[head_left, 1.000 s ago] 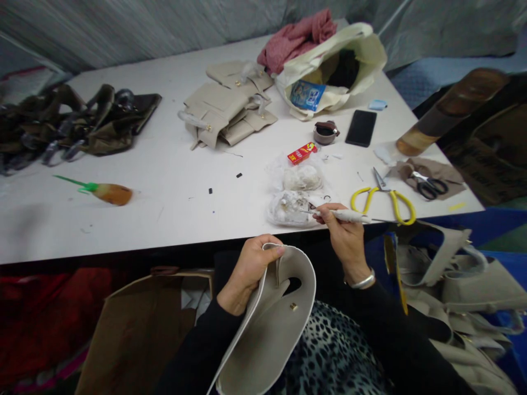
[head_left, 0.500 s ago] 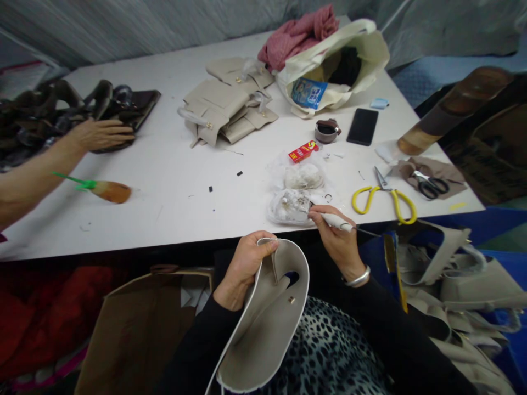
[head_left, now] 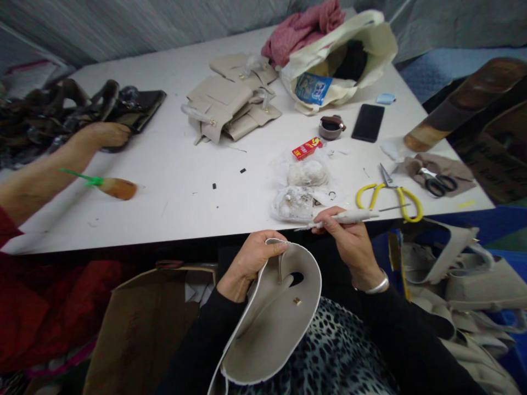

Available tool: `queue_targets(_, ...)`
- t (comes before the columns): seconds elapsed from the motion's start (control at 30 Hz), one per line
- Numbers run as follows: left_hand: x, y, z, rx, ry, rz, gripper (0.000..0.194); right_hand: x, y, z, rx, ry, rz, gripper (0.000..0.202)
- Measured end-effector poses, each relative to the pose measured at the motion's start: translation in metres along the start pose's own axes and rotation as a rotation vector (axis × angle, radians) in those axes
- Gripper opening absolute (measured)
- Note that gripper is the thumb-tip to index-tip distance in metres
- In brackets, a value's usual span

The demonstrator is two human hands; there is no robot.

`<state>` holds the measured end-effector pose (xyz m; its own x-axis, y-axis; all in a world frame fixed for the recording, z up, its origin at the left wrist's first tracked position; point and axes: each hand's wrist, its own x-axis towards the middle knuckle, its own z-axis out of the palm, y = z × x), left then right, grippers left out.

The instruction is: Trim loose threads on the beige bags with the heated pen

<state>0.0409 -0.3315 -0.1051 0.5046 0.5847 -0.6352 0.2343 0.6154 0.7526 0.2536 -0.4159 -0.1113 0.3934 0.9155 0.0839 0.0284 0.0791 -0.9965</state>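
Observation:
My left hand (head_left: 251, 260) pinches the upper edge of a beige bag piece (head_left: 274, 340), thumb on top. This piece curves open toward me over my lap and has a dark oval slot and a small gold clasp (head_left: 297, 302). My right hand (head_left: 349, 241) is closed around a slim, white-handled pen-like tool (head_left: 349, 216). One thin end points left, above the bag's top edge and apart from it; a thin rod extends at the other end. Just beyond the fingers sits a clear plastic bag with white, dirt-specked stuff (head_left: 294, 203).
Yellow-handled scissors (head_left: 405, 203) and black-handled scissors (head_left: 440, 184) lie at right, near a phone (head_left: 368, 123). Folded beige bags (head_left: 226, 104) lie further back. At left, another person's hand (head_left: 111, 134) touches dark bags, with a green-tipped bottle (head_left: 119, 188) nearby. More beige bags (head_left: 473, 280) are stacked low right.
My right hand has drawn the tool back from the plastic bag and turned it nearly level. The other person's fingers have curled in. The view has shifted slightly.

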Motion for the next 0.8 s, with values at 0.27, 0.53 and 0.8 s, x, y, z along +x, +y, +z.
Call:
queue_targets(0.27,0.003,-0.001,0.000,0.016,-0.041,-0.035,0.035,-0.007,-0.004,0.001,0.071,-0.217,0.104,0.035)
queue_targets(0.53,0.001,0.001,0.002,0.035,-0.043,-0.017,0.034,-0.006,0.001,0.002,0.063,-0.233,0.117,0.033)
queue_targets(0.8,0.002,-0.002,0.006,0.037,-0.031,0.047,0.038,-0.003,0.012,0.011,0.079,-0.201,0.162,0.039)
